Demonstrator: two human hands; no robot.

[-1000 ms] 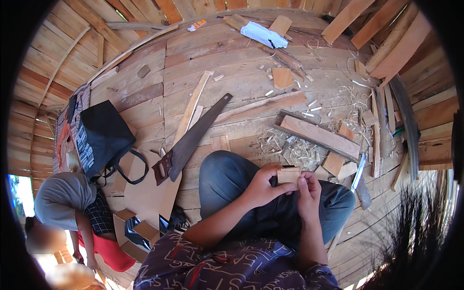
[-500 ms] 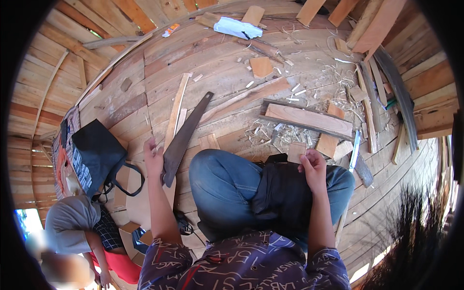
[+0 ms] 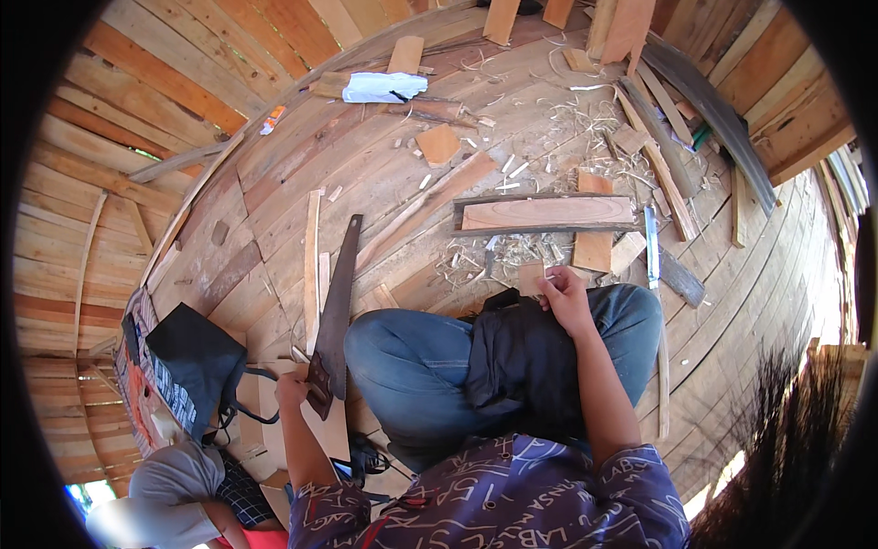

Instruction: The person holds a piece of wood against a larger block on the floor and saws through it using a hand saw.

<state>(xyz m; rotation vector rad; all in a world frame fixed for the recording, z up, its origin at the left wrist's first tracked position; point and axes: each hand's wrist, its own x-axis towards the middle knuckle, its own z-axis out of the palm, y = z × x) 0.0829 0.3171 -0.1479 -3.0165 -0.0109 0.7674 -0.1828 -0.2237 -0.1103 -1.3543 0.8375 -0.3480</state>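
Fingers of left hand [image 3: 294, 392] closed on handsaw [image 3: 335, 311] handle, right hand [image 3: 564, 297] fingers pinching small wood block [image 3: 530, 277] above knee

A black bag [image 3: 197, 361] with dark loop handles lies on the plank floor at about eight o'clock, its flat side facing up and its handles trailing toward the centre. Just beyond it, toward nine o'clock and touching its outer edge, a flat printed sheet or pack [image 3: 139, 380] shows a black-and-white lettered band beside an orange one. Far off at about eleven o'clock, a small orange and white label-like scrap [image 3: 272, 119] sits at the foot of the plank wall, too small to tell what kind of thing it is.
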